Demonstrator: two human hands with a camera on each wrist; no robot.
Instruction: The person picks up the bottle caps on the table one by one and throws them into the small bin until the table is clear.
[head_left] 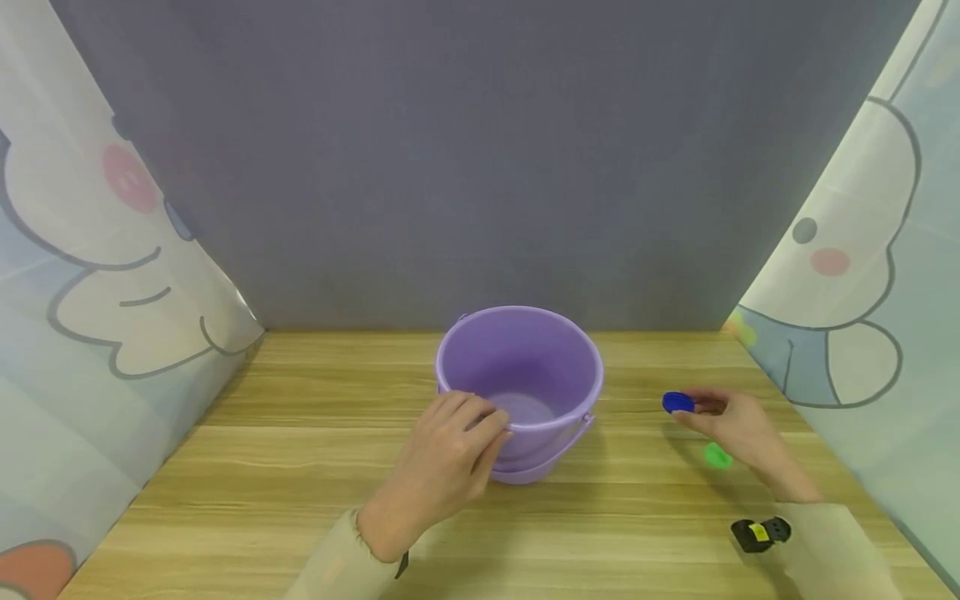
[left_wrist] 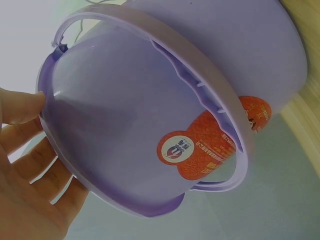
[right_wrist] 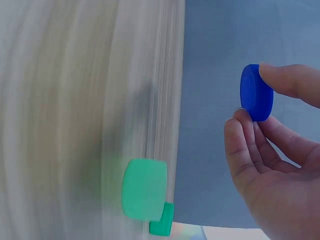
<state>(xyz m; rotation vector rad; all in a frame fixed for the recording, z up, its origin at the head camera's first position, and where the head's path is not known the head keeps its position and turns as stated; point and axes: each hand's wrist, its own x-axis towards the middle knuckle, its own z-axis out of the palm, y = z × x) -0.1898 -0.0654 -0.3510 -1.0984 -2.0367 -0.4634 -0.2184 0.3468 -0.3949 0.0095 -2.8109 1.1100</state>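
Note:
A purple bucket (head_left: pixel 517 367) stands upright on the wooden table, its inside visible from above. My left hand (head_left: pixel 453 450) grips the bucket's near rim, the thumb outside and the fingers over the edge. In the left wrist view the bucket's handle (left_wrist: pixel 200 70) hangs down against its side, across a red label (left_wrist: pixel 200 145). To the right, my right hand (head_left: pixel 738 421) holds a blue bottle cap (right_wrist: pixel 256 92) above the table, pinched between thumb and fingers. Below that hand lies a light green cap (right_wrist: pixel 145 190), partly overlapping a darker green cap (right_wrist: pixel 162 220) in the right wrist view.
The wooden table (head_left: pixel 300 450) runs back to a grey panel (head_left: pixel 480 167). Cartoon-printed sheets (head_left: pixel 847 275) flank it on both sides. A black device with a yellow sticker (head_left: pixel 757 533) is at my right wrist.

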